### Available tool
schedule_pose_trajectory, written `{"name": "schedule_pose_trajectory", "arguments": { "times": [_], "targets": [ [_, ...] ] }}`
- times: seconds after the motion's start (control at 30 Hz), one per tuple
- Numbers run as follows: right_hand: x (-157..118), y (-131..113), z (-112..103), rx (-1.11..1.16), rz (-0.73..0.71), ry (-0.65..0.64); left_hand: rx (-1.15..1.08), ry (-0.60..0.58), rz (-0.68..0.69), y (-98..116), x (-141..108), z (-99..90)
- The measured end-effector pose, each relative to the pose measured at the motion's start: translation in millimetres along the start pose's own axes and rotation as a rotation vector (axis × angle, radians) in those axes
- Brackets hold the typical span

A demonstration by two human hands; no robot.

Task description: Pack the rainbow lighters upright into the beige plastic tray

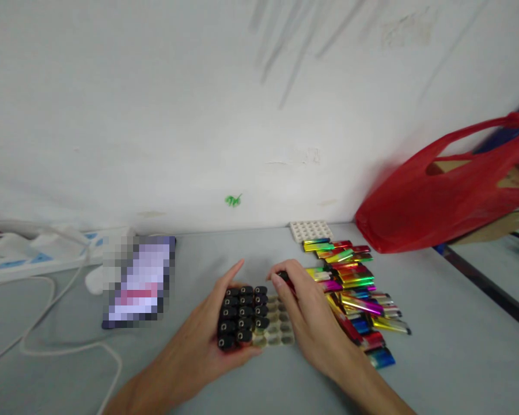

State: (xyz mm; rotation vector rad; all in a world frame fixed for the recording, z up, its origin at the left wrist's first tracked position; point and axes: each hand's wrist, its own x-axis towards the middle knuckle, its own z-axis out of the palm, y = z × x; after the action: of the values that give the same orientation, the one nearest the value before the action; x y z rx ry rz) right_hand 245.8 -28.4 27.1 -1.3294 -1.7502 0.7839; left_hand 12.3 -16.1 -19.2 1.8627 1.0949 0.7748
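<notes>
A pale tray [274, 323] with rows of oval holes lies on the table. Black-ended pieces [245, 311] stand upright in its left part, while holes on its right side show bare. My left hand [205, 331] is wrapped round the tray's left edge, thumb and fingers on either side of it. Above the tray's upper right corner, my right hand [309, 305] is closed on a small piece with a black end [285, 279], most of it hidden by the fingers. Shiny coloured lighters [358, 282] lie in a loose pile just right of that hand.
A second pale tray [310, 230] sits against the wall behind the pile. At the right is a red plastic bag [419, 196]. On the left lie a blurred-out phone [142, 282], a white power strip [30, 259] and a white cable [69, 350].
</notes>
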Motion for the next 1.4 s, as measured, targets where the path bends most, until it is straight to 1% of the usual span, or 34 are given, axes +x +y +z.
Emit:
{"name": "schedule_pose_trajectory", "arguments": {
  "times": [0.13, 0.2, 0.27, 0.33, 0.37, 0.53, 0.6, 0.67, 0.77, 0.93, 1.17, 1.4],
  "targets": [
    [-1.6, -0.2, 1.1, 0.062, 0.055, -0.016, 0.005, 0.002, -0.004, 1.6, 0.8, 0.2],
    [-3.5, 1.5, 2.6, 0.097, 0.100, -0.006, 0.006, -0.009, -0.010, 1.8, 0.9, 0.1],
    [-4.6, 4.6, 5.0, 0.180, 0.152, 0.019, 0.011, -0.020, -0.016, 2.0, 0.8, -0.1],
    [-3.6, 7.9, 7.2, 0.341, 0.230, 0.038, 0.008, -0.024, -0.019, 2.3, 0.6, -0.6],
    [-2.2, 9.0, 8.0, 0.446, 0.274, 0.023, 0.004, -0.024, -0.020, 2.5, 0.6, -0.8],
    [7.6, 6.6, 5.7, 1.033, 0.474, -0.154, 0.000, -0.020, -0.003, 3.9, 1.6, -1.2],
    [9.2, 4.8, 3.5, 1.174, 0.544, -0.215, -0.008, -0.012, 0.003, 3.7, 1.8, -0.8],
    [9.0, 4.5, 2.0, 1.251, 0.571, -0.261, -0.015, -0.015, -0.011, 3.1, 1.8, -0.2],
    [7.4, 6.1, 1.8, 1.309, 0.572, -0.253, -0.017, -0.027, -0.034, 2.0, 1.6, 0.5],
    [5.9, 6.2, 2.9, 1.292, 0.613, -0.228, -0.021, -0.035, -0.050, 0.6, 1.3, -0.3],
    [6.7, 7.4, 6.1, 1.337, 0.590, -0.176, -0.032, -0.043, -0.054, 2.7, 0.0, -1.3],
    [7.9, 8.9, 4.1, 1.361, 0.592, -0.230, -0.037, -0.036, -0.053, 2.5, 0.1, -0.3]
  ]
}}
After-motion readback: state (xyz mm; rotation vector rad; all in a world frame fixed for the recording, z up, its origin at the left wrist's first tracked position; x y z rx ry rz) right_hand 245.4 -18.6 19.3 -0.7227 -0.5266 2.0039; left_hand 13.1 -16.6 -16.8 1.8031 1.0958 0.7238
